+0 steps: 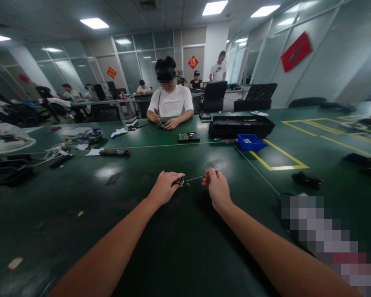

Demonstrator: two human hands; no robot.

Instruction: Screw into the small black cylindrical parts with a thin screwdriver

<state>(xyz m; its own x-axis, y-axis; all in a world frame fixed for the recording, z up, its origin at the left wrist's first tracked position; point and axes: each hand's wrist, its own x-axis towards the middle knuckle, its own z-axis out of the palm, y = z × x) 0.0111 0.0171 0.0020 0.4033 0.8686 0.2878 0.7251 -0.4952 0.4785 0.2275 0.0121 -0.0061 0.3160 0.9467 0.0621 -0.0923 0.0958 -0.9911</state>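
Observation:
My left hand point(166, 187) is closed around a small dark cylindrical part point(181, 180), its round metallic end facing right. The rest of that part is hidden by my fingers. My right hand point(217, 187) pinches a thin metal rod point(194, 178), whose tip points left at the cylinder's round end. Whether the tip touches it I cannot tell. Just under the tip, a tiny shiny metal piece point(187, 185) shows; it is too small to name. Both hands are low over the green table point(160, 255).
Opposite me a person point(170, 101) works on a small part. Between us lies a circuit-board device point(188, 137), with a black tray point(241, 126) and a blue bin point(251, 142) to its right. A dark cylindrical tool point(114, 152) and cables point(51, 154) lie left.

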